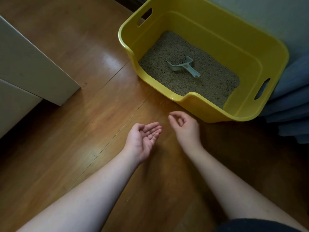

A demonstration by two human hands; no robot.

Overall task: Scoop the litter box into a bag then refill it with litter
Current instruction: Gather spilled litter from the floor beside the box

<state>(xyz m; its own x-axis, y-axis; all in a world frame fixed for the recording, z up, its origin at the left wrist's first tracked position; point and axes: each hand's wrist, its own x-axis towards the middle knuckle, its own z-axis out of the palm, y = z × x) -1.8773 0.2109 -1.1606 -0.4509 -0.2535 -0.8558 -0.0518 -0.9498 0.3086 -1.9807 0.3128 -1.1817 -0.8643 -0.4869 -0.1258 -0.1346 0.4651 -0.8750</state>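
A yellow litter box (197,104) stands on the wooden floor at the upper right, holding grey-brown litter (168,47). A pale grey scoop (184,66) lies in the litter, its handle pointing toward the near right. My left hand (142,139) hovers palm up and cupped in front of the box, with a few dark litter grains (150,135) on its fingers. My right hand (184,126) is just right of it, near the box's low front lip. Its thumb and forefinger tips are pinched together in a ring. Anything between them is too small to see.
A white cabinet corner (50,77) juts in from the left. Blue folded fabric (291,101) lies against the box's right side, and a pale wall (267,12) is behind it. Small specks dot the wooden floor (75,148) near the cabinet. A dark garment edge (250,226) shows at the bottom right.
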